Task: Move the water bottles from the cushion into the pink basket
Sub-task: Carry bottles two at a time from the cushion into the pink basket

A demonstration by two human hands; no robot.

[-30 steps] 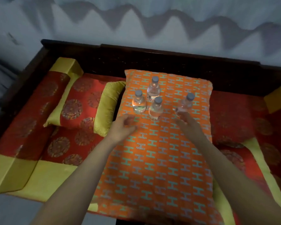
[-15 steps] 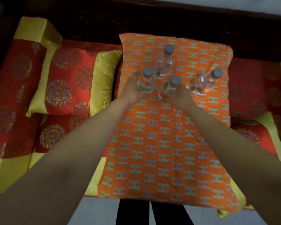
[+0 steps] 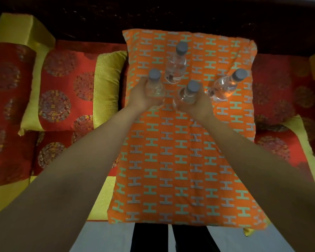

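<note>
Left grip (image 3: pixel 141 99) clasps left bottle (image 3: pixel 154 86), right grip (image 3: pixel 197 104) near bottle (image 3: pixel 188 93).

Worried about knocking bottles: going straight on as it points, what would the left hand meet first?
Likely the far bottle, just beyond the left hand's gripped bottle; depth unclear.

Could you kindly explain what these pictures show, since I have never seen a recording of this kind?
There is no machine here: a person works with two bare hands, and a camera worn on their head looks forward and down at them. An orange cushion lies on red and yellow upholstery. Four clear, grey-capped water bottles are in view. The left hand grips the left bottle, and the right hand grips the middle bottle. The far bottle and the right-most bottle stand on the cushion, untouched. The pink basket is not in view.
</note>
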